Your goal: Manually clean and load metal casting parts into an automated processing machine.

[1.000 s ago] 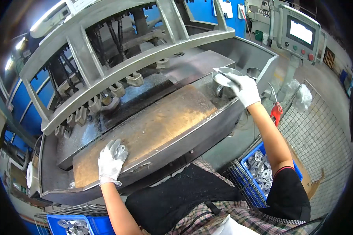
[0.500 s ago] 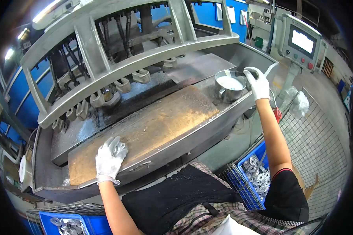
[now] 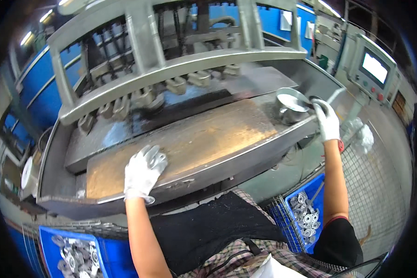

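A: Left hand (image 3: 140, 172)?
B: I see fingers curled over a grey metal part (image 3: 160, 161), bench (image 3: 213, 136) beneath, apparently for steadiness.
A: Right hand (image 3: 328, 123)?
B: Fingers pinching a dark tool (image 3: 306, 103); cup (image 3: 289, 116) just left, likely for easy reach.

Setting: factory workshop, metal parts handled in quantity. Evidence: large steel-framed machine (image 3: 146, 39) spans the station, row of metal blocks (image 3: 176, 85) along its lower edge, above a worn, stained metal trough (image 3: 222, 169). At right, machine control panel (image 3: 362, 81) with lit screen (image 3: 374, 67) and coloured push-buttons (image 3: 380, 97). Blue bin on the left (image 3: 49, 255) and blue bin on the right (image 3: 317, 185), each holding many similar grey metal parts (image 3: 76, 255). Wire mesh (image 3: 380, 185) far right. Strip lights (image 3: 46, 15) overhead; paper sheets (image 3: 286, 21) on blue partition (image 3: 271, 18) behind.
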{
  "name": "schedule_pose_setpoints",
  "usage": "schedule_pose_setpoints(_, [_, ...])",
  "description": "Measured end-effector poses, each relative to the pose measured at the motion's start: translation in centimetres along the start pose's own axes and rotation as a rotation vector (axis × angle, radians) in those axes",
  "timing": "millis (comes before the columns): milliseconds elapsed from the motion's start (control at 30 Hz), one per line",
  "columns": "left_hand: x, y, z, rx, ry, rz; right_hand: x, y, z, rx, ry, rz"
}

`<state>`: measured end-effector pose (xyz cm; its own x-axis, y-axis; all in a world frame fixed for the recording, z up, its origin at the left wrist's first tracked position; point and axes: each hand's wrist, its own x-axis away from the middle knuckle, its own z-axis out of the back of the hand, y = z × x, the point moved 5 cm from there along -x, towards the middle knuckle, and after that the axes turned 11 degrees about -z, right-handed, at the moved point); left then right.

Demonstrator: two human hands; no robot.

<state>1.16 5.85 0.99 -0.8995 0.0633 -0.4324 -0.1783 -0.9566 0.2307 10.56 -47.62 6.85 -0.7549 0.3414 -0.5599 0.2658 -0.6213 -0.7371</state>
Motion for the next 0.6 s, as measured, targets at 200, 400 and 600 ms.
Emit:
schedule_pose_setpoints(200, [-0.2, 0.0, -0.2, 0.014, -0.028, 0.012, 3.3, 1.3, 3.6, -0.004, 0.067, -0.100])
schedule_pose_setpoints(400, [-0.1, 0.1, -0.3, -0.030, -0.036, 0.010, 3.7, -1.8, 1.6, -0.211, 0.035, -0.147])
schedule_pose_setpoints(600, [0.5, -0.6, -0.4, -0.042, -0.001, 0.004, 1.8, -5.6, -11.3, -0.471, -0.274, -0.333])
